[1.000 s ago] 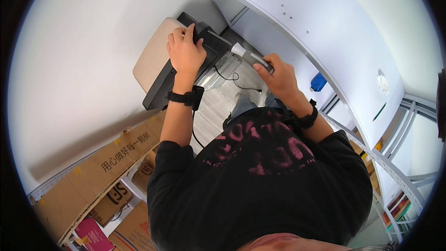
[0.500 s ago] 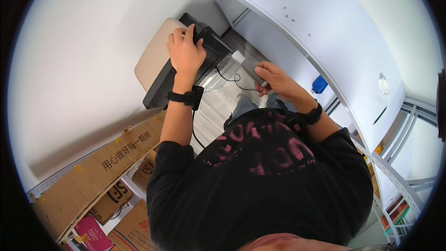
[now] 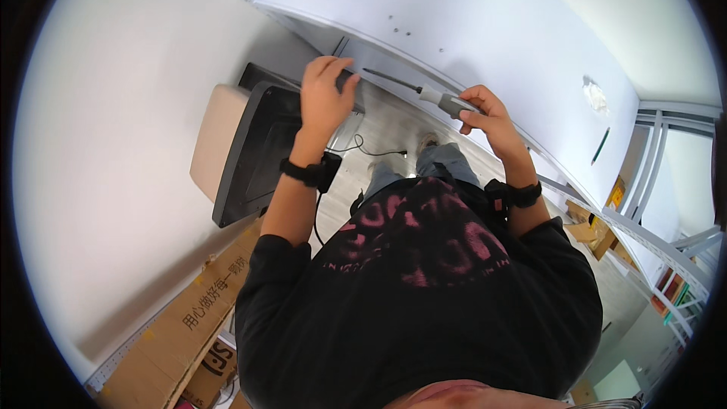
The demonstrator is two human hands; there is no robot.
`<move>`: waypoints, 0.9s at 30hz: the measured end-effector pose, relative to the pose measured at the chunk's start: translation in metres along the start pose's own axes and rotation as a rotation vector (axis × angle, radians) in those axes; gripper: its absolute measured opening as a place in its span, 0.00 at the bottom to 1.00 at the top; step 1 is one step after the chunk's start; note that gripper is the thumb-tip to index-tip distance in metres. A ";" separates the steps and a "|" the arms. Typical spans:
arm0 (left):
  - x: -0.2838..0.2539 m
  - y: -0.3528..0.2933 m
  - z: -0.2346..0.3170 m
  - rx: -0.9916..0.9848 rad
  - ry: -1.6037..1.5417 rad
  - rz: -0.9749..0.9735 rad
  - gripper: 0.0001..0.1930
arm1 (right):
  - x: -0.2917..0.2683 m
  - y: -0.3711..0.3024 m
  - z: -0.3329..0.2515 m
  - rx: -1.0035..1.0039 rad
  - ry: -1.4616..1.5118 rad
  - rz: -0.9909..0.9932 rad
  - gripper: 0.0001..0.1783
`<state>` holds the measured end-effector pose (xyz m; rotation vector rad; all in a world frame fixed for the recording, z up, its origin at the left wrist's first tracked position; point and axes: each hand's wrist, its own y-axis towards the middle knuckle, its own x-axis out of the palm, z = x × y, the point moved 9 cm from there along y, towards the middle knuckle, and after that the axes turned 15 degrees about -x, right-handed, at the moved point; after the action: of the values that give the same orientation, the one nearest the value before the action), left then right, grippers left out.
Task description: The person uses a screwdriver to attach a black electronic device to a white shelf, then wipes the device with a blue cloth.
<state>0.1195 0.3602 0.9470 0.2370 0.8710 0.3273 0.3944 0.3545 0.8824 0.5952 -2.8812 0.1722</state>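
Right side first: our right hand [image 3: 488, 117] has the screwdriver [image 3: 433, 96], grip wrapped on the grey handle, thumb and fingers pinching it. The whole shaft now shows, pointing left; a second ago it ran up to the end of the black frame [image 3: 265, 144]. Tip stands apart from the frame, just beside the fingertips of our left hand [image 3: 324, 106]. We judge no screw is being turned at this instant.

Left hand was flat on the frame's end. Now that grip is half spread, fingers and thumb curled over something dark; we cannot tell whether it pinches it or merely hangs above.

Our view has swung too, and more of the frame's dark inner face is turned to us, beige panel [image 3: 218, 140] on its far side, near the wall. Black cable [image 3: 369, 153] trails on the floor beside it. Small metal pieces [image 3: 396, 29] and a dark green pencil [image 3: 600, 146] lie on the white shelf [image 3: 503, 38].
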 end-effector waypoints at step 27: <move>0.122 -0.008 -0.028 -0.990 -1.456 -0.278 0.08 | -0.054 0.048 -0.022 -0.005 0.064 -0.092 0.16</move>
<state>0.1723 0.4008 0.8401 -0.5444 -0.7352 0.2069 0.4276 0.4221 0.8889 0.7069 -2.7847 0.1668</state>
